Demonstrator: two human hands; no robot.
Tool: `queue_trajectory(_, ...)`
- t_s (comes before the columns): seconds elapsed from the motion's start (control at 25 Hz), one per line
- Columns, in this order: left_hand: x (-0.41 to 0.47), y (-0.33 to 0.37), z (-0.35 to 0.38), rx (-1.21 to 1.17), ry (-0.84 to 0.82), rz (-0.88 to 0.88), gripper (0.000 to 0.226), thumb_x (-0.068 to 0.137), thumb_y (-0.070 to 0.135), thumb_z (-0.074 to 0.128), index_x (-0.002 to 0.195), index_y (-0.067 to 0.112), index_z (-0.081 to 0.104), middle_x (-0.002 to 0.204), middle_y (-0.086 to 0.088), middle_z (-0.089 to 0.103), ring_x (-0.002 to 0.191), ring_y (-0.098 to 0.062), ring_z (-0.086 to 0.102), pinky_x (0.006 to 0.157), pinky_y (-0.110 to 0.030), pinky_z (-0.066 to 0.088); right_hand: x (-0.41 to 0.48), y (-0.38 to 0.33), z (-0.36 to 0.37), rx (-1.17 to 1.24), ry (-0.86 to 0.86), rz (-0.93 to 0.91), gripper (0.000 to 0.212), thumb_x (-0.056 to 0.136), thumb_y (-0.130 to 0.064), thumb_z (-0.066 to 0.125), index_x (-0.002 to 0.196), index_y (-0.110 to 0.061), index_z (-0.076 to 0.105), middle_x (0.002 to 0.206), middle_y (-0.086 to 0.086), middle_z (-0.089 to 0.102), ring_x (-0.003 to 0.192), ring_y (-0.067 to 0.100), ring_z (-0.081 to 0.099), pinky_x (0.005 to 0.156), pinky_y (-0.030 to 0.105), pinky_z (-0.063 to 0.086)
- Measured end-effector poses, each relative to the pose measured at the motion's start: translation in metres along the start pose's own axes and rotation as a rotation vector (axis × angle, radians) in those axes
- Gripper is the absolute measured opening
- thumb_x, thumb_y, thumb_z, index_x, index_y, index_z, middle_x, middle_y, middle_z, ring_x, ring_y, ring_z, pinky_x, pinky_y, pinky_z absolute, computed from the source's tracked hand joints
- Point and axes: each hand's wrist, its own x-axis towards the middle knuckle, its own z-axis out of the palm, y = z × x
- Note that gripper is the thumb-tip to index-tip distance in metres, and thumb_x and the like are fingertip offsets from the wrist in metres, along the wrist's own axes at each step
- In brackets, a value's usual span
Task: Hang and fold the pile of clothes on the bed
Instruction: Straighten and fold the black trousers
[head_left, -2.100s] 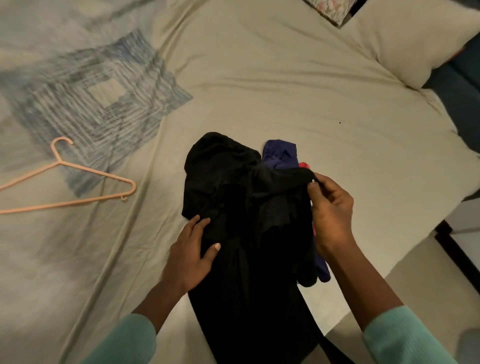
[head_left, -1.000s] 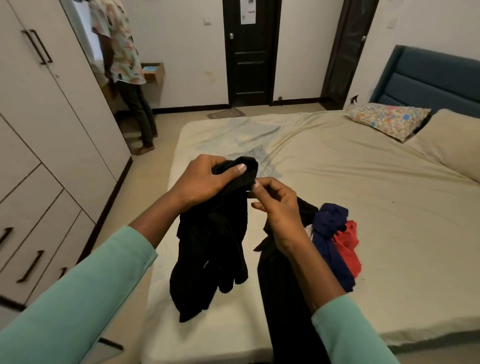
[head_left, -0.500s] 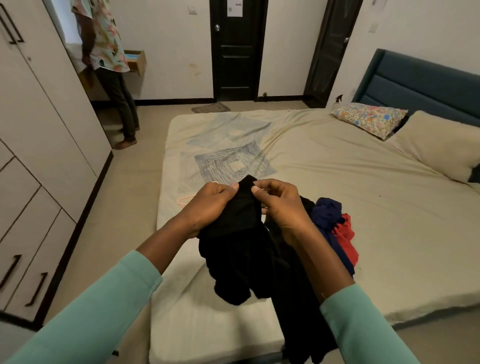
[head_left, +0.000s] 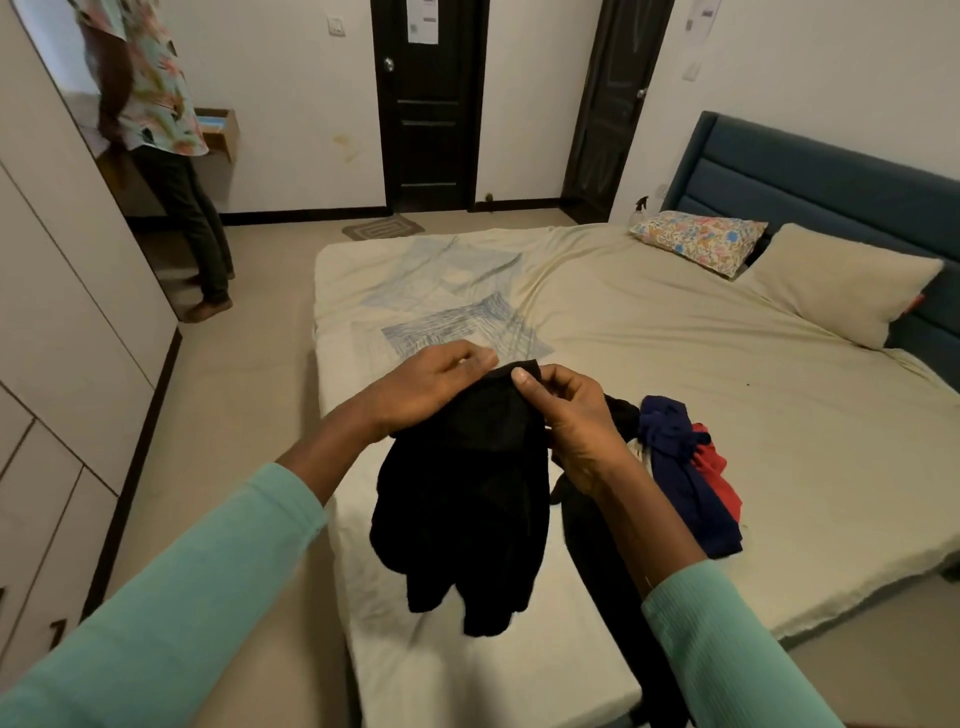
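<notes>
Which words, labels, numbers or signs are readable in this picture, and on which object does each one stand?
No text can be read here.
The door notice, a white sheet on the dark door: printing too small and blurred to read.
The wall notice, a white sheet high on the right wall: blurred, unreadable.
The black garment: no print or label shows.

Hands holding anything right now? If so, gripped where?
Yes: left hand and right hand both pinch the black garment at its top edge; the rest hangs free.
</notes>
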Motion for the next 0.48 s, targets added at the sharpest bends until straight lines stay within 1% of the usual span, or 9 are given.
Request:
queue_trajectory(0.08,-0.018,-0.015,-0.001,0.251,0.151,0.271,0.074,0.081,0.076,0.067,0.144,0.039,0.051,0.135,0.015,0.057,0.12,-0.006,0.059,0.106,-0.034,0.048,0.004,-0.001,0.012,0.11,0.08,-0.014,0.022,0.092,-0.028,0.077,0.097,-0.007,0.073,0.095,0.015,0.076,0.091,0.028,0.073,0.085,0.043,0.061)
queue_trajectory(0.12,-0.026,-0.024,0.002,0.334,0.201,0.375,0.082,0.078,0.071,0.076,0.147,0.037,0.049,0.141,0.016,0.052,0.128,-0.006,0.054,0.108,-0.031,0.045,0.005,-0.003,0.018,0.156,0.104,-0.002,0.025,0.092,-0.029,0.077,0.096,-0.005,0.072,0.095,0.017,0.075,0.091,0.03,0.072,0.089,0.047,0.06)
queue_trajectory(0.16,-0.03,-0.032,0.005,0.374,0.237,0.452,0.08,0.077,0.062,0.083,0.145,0.033,0.053,0.142,0.014,0.051,0.133,-0.008,0.052,0.109,-0.031,0.043,0.005,-0.007,0.024,0.176,0.123,0.014,0.028,0.092,-0.031,0.077,0.096,-0.004,0.071,0.095,0.019,0.073,0.089,0.032,0.071,0.088,0.049,0.059)
queue_trajectory(0.2,-0.032,-0.036,0.009,0.355,0.288,0.504,0.066,0.081,0.049,0.086,0.138,0.028,0.061,0.138,0.011,0.056,0.131,-0.011,0.055,0.108,-0.033,0.045,0.004,-0.011,0.03,0.18,0.136,0.029,0.03,0.091,-0.032,0.077,0.096,-0.004,0.069,0.093,0.02,0.071,0.086,0.033,0.068,0.085,0.048,0.06)
queue_trajectory(0.24,-0.03,-0.04,0.011,0.281,0.364,0.537,0.043,0.087,0.036,0.084,0.125,0.022,0.07,0.129,0.007,0.063,0.123,-0.013,0.061,0.103,-0.037,0.05,0.004,-0.015,0.035,0.181,0.136,0.041,0.031,0.09,-0.033,0.077,0.096,-0.004,0.069,0.092,0.02,0.07,0.084,0.032,0.067,0.08,0.046,0.061)
queue_trajectory(0.28,-0.028,-0.037,0.013,0.174,0.432,0.535,0.021,0.092,0.027,0.078,0.111,0.017,0.075,0.116,0.004,0.069,0.111,-0.014,0.067,0.094,-0.042,0.055,0.003,-0.018,0.04,0.192,0.116,0.049,0.033,0.087,-0.035,0.078,0.096,-0.004,0.069,0.092,0.02,0.07,0.083,0.031,0.067,0.078,0.043,0.061)
queue_trajectory(0.32,-0.025,-0.029,0.012,0.021,0.459,0.48,0.011,0.098,0.022,0.07,0.101,0.013,0.075,0.104,0.001,0.072,0.101,-0.015,0.07,0.088,-0.047,0.057,0.001,-0.023,0.043,0.201,0.092,0.049,0.036,0.085,-0.036,0.079,0.097,-0.004,0.07,0.094,0.021,0.071,0.084,0.031,0.069,0.08,0.042,0.061)
queue_trajectory(0.4,-0.022,-0.012,0.008,-0.348,0.472,0.281,0.022,0.107,0.021,0.056,0.093,0.009,0.069,0.093,-0.008,0.071,0.091,-0.017,0.069,0.085,-0.048,0.058,-0.001,-0.031,0.039,0.197,0.023,0.036,0.036,0.083,-0.033,0.08,0.101,-0.003,0.071,0.1,0.02,0.074,0.089,0.028,0.072,0.086,0.042,0.06)
queue_trajectory(0.48,-0.02,0.0,0.002,-0.628,0.517,0.141,0.028,0.111,0.025,0.047,0.093,0.013,0.064,0.094,-0.011,0.066,0.092,-0.019,0.064,0.086,-0.042,0.055,-0.004,-0.034,0.025,0.118,-0.055,-0.004,0.025,0.086,-0.025,0.079,0.101,-0.006,0.072,0.097,0.012,0.076,0.09,0.023,0.073,0.081,0.033,0.061)
